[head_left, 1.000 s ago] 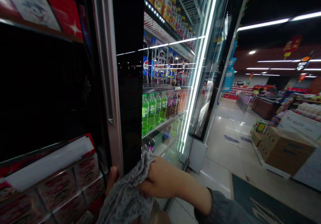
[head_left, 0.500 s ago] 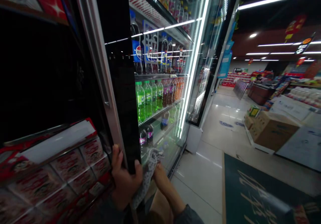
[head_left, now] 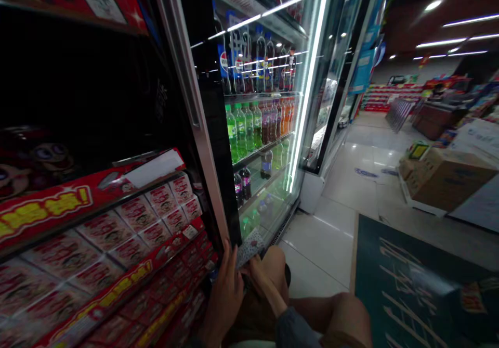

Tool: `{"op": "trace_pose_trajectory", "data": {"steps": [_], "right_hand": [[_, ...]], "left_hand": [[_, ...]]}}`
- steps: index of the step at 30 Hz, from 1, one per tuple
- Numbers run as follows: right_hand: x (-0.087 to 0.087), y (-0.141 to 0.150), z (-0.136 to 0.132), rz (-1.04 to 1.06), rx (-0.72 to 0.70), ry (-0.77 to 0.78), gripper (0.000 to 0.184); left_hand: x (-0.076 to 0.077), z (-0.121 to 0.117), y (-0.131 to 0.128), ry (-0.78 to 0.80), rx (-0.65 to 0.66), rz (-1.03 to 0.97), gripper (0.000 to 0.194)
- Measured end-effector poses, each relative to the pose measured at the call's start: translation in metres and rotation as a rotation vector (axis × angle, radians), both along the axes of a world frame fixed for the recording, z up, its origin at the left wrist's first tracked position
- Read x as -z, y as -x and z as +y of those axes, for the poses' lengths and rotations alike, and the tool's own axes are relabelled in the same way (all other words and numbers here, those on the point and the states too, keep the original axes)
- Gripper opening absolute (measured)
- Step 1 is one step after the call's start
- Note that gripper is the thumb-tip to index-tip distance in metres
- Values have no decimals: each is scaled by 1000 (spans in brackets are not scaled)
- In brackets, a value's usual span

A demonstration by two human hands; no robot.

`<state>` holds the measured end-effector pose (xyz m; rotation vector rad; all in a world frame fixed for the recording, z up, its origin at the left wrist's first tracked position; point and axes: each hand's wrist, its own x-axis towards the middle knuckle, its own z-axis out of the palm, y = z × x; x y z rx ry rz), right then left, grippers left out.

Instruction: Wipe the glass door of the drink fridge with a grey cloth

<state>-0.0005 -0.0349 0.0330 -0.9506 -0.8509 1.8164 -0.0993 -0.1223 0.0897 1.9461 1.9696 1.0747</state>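
I am crouched low beside a drinks fridge. My left hand (head_left: 226, 285) grips the lower edge of the fridge door frame (head_left: 202, 145), fingers wrapped round it. My right hand (head_left: 255, 266) presses a grey patterned cloth (head_left: 249, 245) against the bottom of the glass door (head_left: 268, 129). Its fingers are mostly hidden behind the cloth. My knees (head_left: 343, 311) show at the bottom of the view.
Green, dark and orange bottles (head_left: 257, 124) fill the lit fridge shelves. Red snack packs (head_left: 117, 233) line a rack at the left. A dark floor mat (head_left: 409, 280) and cardboard boxes (head_left: 444, 179) lie to the right on the tiled aisle.
Both hands and the cloth have moved down the door to its bottom edge. My view has dropped lower and my knees have come into sight.
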Motion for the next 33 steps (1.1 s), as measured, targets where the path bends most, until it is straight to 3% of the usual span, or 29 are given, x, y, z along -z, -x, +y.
{"op": "trace_pose_trajectory", "data": {"steps": [3,6,10,15,18,24,29,33], "right_hand": [[13,9,-5,15,33,69,73],[20,16,-7,10,60,61,74],[15,18,-9,-6,62,-25,73],[1,14,-11,-60,99,-233,53],[-2,14,-9,-112,120,-324,52],[6,8,-3,-230,148,-398,57],[11,-5,-2,-286,104,-414,72],[24,-28,0,-352,116,-396,76]], "left_hand": [[35,-40,-4,471,146,-11,65],[43,-55,-2,627,263,-43,67],[43,-43,13,519,227,-248,65],[45,-4,35,405,213,-415,59],[39,19,42,372,253,-507,55],[22,43,38,318,299,-684,58],[6,57,19,281,298,-819,69],[-22,81,6,218,240,-904,82]]}}
